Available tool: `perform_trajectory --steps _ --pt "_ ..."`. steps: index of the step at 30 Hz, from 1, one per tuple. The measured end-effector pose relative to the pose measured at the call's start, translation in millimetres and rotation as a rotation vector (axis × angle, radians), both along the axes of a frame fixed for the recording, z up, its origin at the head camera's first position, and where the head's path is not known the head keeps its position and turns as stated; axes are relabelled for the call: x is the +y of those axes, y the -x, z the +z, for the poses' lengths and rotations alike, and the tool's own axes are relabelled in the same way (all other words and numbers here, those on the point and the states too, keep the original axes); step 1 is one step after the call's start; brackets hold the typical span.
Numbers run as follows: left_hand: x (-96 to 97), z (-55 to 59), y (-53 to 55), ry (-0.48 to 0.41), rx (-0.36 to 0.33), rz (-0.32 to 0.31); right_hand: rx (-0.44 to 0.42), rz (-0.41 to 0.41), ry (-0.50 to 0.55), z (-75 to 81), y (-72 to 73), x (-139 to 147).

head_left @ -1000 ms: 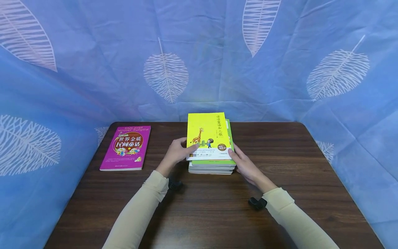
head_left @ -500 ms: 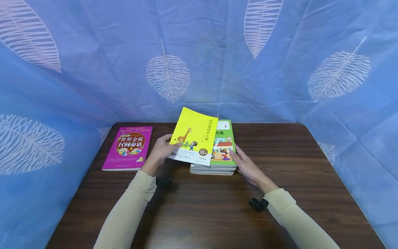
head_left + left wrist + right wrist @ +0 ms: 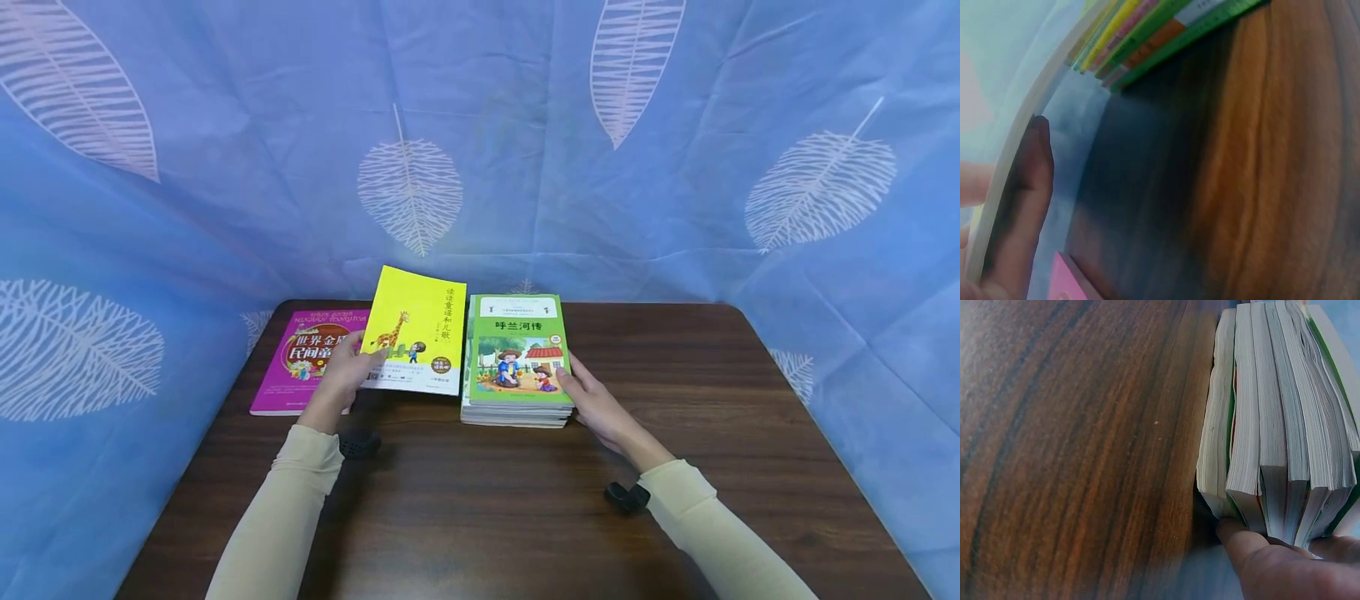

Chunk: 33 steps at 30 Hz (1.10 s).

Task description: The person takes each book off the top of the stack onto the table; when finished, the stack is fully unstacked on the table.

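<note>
My left hand [image 3: 347,367] pinches a yellow book [image 3: 408,337] with a giraffe on its cover by its left edge, thumb on top. In the left wrist view its fingers [image 3: 1032,187] lie under the book, which is raised over the table. The yellow book overlaps part of a magenta book [image 3: 288,375] lying at the left. My right hand [image 3: 596,404] grips the right side of a stack of books [image 3: 1279,412], thumb on the top cover and fingers along the side. A green book [image 3: 519,325] with a farmyard picture tops that stack.
Everything is on a dark wood-grain table [image 3: 480,508]. Behind its far edge hangs a blue cloth [image 3: 495,192] printed with white leaves. Dark wrist-worn devices [image 3: 627,497] sit by both cuffs.
My left hand has lifted the yellow book off the stack and carried it left towards the magenta book, uncovering the green book. The right hand has stayed at the stack's right side.
</note>
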<state>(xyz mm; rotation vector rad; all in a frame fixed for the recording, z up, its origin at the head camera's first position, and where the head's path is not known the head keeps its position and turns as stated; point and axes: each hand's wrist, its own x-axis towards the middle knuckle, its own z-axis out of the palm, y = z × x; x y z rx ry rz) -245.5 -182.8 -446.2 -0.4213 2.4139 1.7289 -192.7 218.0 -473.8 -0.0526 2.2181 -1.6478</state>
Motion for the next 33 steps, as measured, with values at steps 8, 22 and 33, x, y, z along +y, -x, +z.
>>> perform_trajectory --steps 8,22,33 --pt "-1.8 -25.6 0.5 0.096 0.001 -0.015 -0.009 0.002 0.013 0.4 -1.9 -2" --pt "13.7 -29.0 -6.2 0.531 0.077 -0.022 0.003 -0.006 0.021 -1.0 -0.1 0" --pt "23.9 -30.4 -6.8 0.773 0.16 -0.086 0.008 -0.004 0.034 -1.8 -0.3 1"
